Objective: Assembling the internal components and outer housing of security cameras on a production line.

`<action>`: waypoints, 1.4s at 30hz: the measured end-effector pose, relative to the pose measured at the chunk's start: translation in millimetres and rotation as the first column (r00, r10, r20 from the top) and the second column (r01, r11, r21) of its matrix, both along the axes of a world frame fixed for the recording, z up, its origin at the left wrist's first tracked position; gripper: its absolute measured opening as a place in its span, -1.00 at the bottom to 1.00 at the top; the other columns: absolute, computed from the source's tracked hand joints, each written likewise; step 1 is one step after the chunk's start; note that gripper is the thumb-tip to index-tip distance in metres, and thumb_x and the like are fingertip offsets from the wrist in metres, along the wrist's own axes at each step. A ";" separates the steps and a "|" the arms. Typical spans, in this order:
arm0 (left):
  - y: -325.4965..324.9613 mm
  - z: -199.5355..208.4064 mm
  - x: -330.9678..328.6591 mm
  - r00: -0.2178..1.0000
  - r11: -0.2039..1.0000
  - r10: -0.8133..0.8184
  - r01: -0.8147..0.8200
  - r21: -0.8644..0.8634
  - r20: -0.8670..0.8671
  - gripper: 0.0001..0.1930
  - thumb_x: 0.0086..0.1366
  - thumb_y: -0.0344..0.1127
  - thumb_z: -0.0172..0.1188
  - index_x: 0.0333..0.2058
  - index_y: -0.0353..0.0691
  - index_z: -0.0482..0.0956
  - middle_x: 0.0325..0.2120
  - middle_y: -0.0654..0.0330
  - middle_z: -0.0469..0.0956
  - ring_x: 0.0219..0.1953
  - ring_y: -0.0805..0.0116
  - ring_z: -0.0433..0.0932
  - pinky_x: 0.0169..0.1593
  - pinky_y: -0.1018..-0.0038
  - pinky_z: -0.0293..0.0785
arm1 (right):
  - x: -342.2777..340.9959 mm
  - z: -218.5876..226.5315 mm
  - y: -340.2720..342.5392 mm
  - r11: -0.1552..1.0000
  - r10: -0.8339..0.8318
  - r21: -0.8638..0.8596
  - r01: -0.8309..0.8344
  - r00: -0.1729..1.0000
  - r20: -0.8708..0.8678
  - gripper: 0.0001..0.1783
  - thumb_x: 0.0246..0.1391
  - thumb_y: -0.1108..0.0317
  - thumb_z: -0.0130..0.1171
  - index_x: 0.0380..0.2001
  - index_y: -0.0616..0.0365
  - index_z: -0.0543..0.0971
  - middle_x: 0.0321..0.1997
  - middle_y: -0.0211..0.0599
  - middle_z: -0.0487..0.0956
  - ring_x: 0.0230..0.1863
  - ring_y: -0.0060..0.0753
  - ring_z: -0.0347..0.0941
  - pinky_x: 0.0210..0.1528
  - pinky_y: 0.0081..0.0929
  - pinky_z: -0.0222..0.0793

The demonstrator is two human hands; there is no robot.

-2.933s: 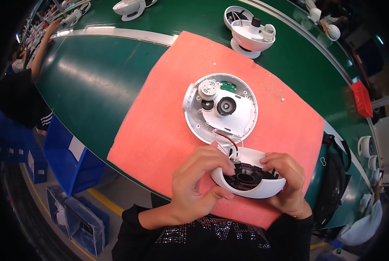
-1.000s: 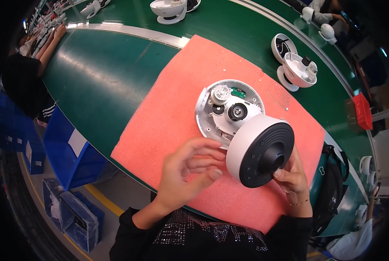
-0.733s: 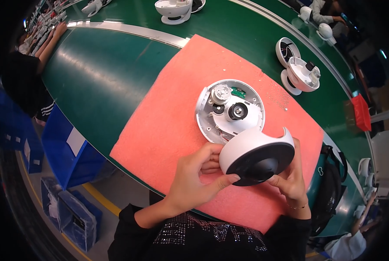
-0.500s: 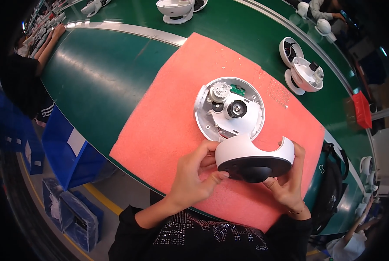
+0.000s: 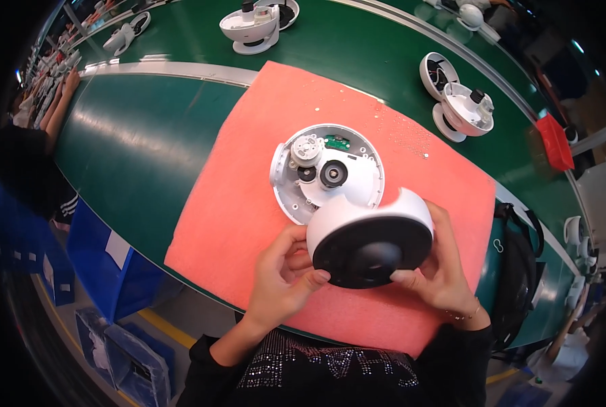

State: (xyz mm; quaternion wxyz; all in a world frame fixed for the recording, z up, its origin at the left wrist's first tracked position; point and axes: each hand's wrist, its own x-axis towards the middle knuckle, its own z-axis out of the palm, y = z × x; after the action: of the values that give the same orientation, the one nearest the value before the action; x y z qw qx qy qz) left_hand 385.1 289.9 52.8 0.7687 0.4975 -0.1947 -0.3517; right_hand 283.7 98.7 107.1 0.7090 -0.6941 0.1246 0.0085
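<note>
Between my two hands is a white camera housing with a black round face point(image 5: 343, 251), tilted so that the black face shows toward me. My left hand point(image 5: 282, 271) grips its left rim, thumb on the black face. On its right side my right hand point(image 5: 442, 271) closes round the white wall, thumb near the lower edge. Just beyond it, an opened round white housing point(image 5: 377, 159) lies on the pink foam mat point(image 5: 214, 224). Inside it sit a white motor, a black lens-like part and a green circuit board. The held housing hides its near edge.
Small clear bits point(image 5: 411, 139) lie scattered on the mat's far part. Opened white camera units point(image 5: 465, 108) stand on the green bench, at right and at the back. A red bin point(image 5: 554, 144), a black bag point(image 5: 516, 271) and blue crates point(image 5: 106, 264) surround the bench. Other people work nearby.
The held housing has tipped, so more of its black face shows. The view has shifted slightly, and both hands keep their grip.
</note>
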 end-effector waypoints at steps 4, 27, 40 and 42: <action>3.4 10.9 5.5 0.993 0.998 -0.039 0.045 0.048 -0.110 -0.53 0.11 -0.41 0.19 -0.06 -0.42 0.20 -0.18 0.07 0.39 -0.11 0.32 0.45 -0.10 0.52 0.42 | 10.3 5.9 -5.0 0.979 0.008 0.206 0.008 0.997 -0.073 -0.16 -0.12 0.62 0.15 0.18 0.17 -0.07 0.09 -0.15 0.23 0.16 -0.38 0.15 0.13 -0.40 0.18; -5.8 19.5 -8.2 0.988 0.987 -0.087 0.103 0.122 -0.129 -0.32 -0.01 -0.54 0.24 0.07 -0.32 0.08 -0.11 0.14 0.35 -0.12 0.43 0.43 -0.08 0.51 0.41 | 12.5 35.0 -14.5 0.994 0.081 -0.070 -0.089 0.991 -0.106 -0.05 -0.29 0.52 0.27 0.20 0.21 0.00 0.20 -0.15 0.14 0.20 -0.29 0.12 0.14 -0.44 0.13; 5.0 -6.9 -10.6 0.981 0.999 0.003 -0.011 -0.037 -0.195 -0.36 -0.01 -0.43 0.26 0.05 -0.35 0.15 -0.07 0.12 0.33 -0.01 0.39 0.33 0.05 0.49 0.26 | 3.9 -42.6 -167.2 0.497 -0.854 0.367 0.786 0.518 0.045 -0.24 -0.06 0.24 0.19 0.12 0.16 0.02 -0.02 -0.08 0.22 -0.02 -0.14 0.29 -0.04 -0.19 0.34; 11.3 -12.9 -8.8 0.968 0.998 0.028 -0.041 -0.050 -0.250 -0.36 -0.01 -0.40 0.26 0.04 -0.36 0.16 -0.08 0.13 0.33 -0.01 0.39 0.33 0.07 0.48 0.23 | -4.4 -56.7 -200.3 0.382 -0.906 0.437 0.814 0.422 0.005 -0.25 -0.06 0.24 0.20 0.11 0.16 0.02 -0.02 -0.04 0.19 0.00 -0.10 0.27 -0.02 -0.17 0.33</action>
State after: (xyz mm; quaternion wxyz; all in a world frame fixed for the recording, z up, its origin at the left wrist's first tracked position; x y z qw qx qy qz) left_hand 376.3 301.3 39.9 0.8066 0.4312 -0.0974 -0.3925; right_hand 279.4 -101.6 50.4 0.7330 -0.3731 0.3771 -0.4258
